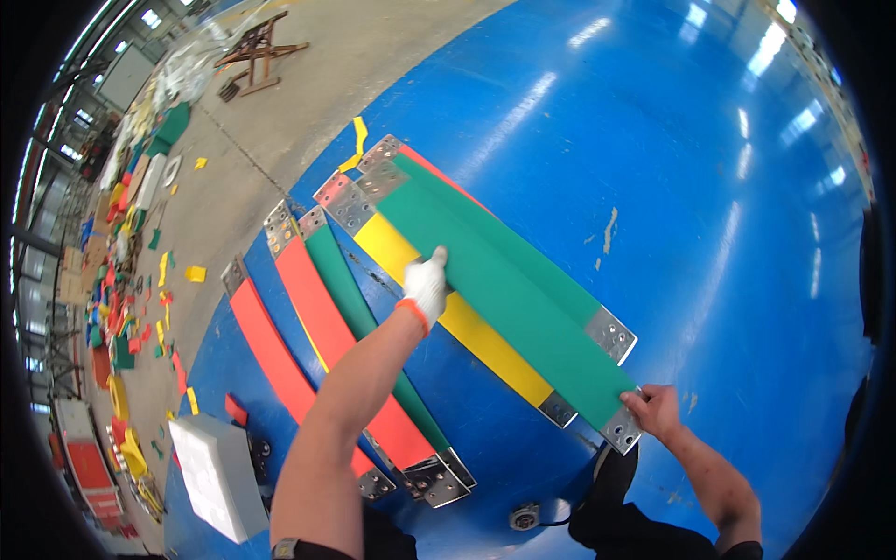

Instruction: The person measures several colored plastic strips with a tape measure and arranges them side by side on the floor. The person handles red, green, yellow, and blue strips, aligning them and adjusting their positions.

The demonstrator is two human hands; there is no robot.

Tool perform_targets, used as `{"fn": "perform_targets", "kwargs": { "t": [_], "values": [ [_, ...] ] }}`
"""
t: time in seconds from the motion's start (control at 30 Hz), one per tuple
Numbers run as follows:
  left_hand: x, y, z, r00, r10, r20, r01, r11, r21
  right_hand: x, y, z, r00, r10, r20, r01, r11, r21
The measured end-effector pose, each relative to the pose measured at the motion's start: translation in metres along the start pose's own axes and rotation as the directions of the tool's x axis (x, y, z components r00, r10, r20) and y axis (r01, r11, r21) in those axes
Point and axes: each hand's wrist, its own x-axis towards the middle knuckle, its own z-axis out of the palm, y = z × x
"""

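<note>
A long green strip (509,280) with silver, holed metal ends lies slantwise before me, its near end raised toward me. My left hand (427,286), in a white glove with an orange cuff, grips its left edge with the thumb on top; the other fingers are partly hidden. At the near right corner, my bare right hand (652,409) is closed on the metal end plate (620,429). Beneath it lies a yellow strip (495,350). Another green strip (560,289) and a mostly covered red strip (443,173) show along its right side.
To the left are red strips (322,317) and a narrower green strip (334,271), on a blue floor (719,233). A white foam block (217,476) stands at lower left. Coloured scraps (195,273) and a wooden folding stool (261,54) are on the grey floor. A round metal device (525,516) lies near my leg.
</note>
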Motion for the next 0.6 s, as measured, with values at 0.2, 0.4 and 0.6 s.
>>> {"fn": "perform_targets", "kwargs": {
  "t": [0.2,0.4,0.6],
  "values": [
    [0.053,-0.005,0.036,0.983,-0.088,-0.160,0.101,0.992,0.074,0.078,0.003,-0.019,0.969,-0.238,-0.069,0.221,0.956,-0.193],
    [0.069,0.002,0.044,0.998,-0.041,-0.042,0.040,0.999,-0.023,0.132,-0.010,-0.010,0.968,-0.247,-0.029,0.243,0.964,-0.112],
    [0.067,0.007,0.032,1.000,0.007,-0.006,-0.004,0.902,0.431,0.152,-0.007,0.006,0.954,-0.299,0.034,0.298,0.925,-0.237]
  ]
}}
